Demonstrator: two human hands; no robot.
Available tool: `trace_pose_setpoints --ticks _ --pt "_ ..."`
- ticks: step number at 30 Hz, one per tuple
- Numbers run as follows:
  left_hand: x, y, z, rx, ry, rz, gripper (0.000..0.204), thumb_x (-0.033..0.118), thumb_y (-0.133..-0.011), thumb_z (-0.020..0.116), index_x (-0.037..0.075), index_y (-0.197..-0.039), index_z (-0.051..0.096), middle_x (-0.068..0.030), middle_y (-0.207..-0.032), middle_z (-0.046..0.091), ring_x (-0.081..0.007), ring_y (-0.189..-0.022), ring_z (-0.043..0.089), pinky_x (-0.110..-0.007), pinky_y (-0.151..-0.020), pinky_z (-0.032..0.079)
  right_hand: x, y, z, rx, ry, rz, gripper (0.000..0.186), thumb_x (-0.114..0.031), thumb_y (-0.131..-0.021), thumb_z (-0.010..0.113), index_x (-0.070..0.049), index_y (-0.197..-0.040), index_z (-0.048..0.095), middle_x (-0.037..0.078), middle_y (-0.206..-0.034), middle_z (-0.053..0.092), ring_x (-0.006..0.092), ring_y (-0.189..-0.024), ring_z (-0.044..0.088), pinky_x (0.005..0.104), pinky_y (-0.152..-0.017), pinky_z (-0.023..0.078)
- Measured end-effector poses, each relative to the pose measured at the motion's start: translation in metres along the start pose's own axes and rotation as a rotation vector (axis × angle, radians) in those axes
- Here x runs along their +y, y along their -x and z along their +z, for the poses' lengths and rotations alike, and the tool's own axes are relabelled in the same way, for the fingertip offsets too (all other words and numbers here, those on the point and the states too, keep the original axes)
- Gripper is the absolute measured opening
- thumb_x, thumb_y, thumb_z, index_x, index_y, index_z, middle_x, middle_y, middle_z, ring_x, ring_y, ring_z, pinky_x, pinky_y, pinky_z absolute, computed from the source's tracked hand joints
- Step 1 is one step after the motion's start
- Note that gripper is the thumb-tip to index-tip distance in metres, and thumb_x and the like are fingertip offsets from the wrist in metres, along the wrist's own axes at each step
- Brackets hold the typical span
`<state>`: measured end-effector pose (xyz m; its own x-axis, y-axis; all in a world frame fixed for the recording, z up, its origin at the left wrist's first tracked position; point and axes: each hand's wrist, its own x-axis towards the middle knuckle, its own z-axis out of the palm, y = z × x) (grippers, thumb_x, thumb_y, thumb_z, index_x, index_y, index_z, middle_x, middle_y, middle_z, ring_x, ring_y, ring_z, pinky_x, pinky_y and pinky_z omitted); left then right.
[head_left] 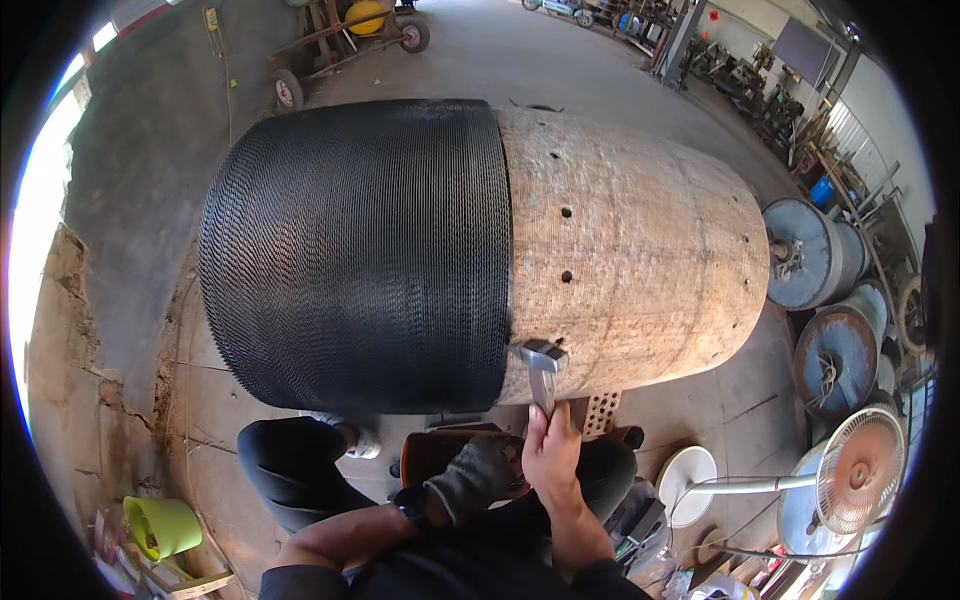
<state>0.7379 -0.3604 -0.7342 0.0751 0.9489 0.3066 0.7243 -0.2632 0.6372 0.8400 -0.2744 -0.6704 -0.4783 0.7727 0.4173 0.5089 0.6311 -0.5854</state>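
A large horizontal drum spans the middle of the view. Its left part is wrapped in closely wound black ridged strands [370, 250]. The right part is bare tan wood [640, 250] with several dark holes. My right hand [553, 455], bare, grips the handle of a hammer [541, 356]. The metal hammer head is at the drum's near lower side, close to where the black winding ends. My left hand [470, 480], in a grey work glove, is over an orange-red bin [425, 455] between my knees. Its fingertips are partly hidden, so whether it holds anything is unclear.
A standing fan [860, 470] lies at the lower right beside several metal drums [840, 360]. At the lower left is a green bucket [165, 527]. A wheeled cart [345, 35] stands beyond the drum, and machinery lines the far right wall.
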Motion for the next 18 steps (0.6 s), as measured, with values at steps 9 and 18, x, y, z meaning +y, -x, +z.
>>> trace_pose_setpoints --ticks 9,18 --pt "0.005 0.001 -0.045 0.109 -0.462 0.190 0.035 0.034 -0.080 0.069 0.003 -0.096 0.065 -0.0140 -0.091 0.064 -0.0316 -0.080 0.064 -0.045 -0.068 0.049 0.006 -0.007 0.016 0.215 0.084 -0.223 0.017 -0.014 -0.103 0.053 0.003 -0.100 0.054 0.009 -0.069 0.051 0.0169 -0.055 0.053 0.0332 -0.050 0.044" --pt "-0.002 -0.005 -0.080 0.389 -0.465 0.172 0.025 0.012 -0.078 0.069 0.007 -0.103 0.064 -0.0108 -0.102 0.062 -0.0313 -0.090 0.062 -0.047 -0.080 0.050 0.010 -0.002 0.025 0.095 0.086 -0.014 0.018 -0.015 -0.103 0.053 0.003 -0.101 0.053 0.025 -0.078 0.062 0.0432 -0.067 0.066 0.0394 -0.061 0.052"
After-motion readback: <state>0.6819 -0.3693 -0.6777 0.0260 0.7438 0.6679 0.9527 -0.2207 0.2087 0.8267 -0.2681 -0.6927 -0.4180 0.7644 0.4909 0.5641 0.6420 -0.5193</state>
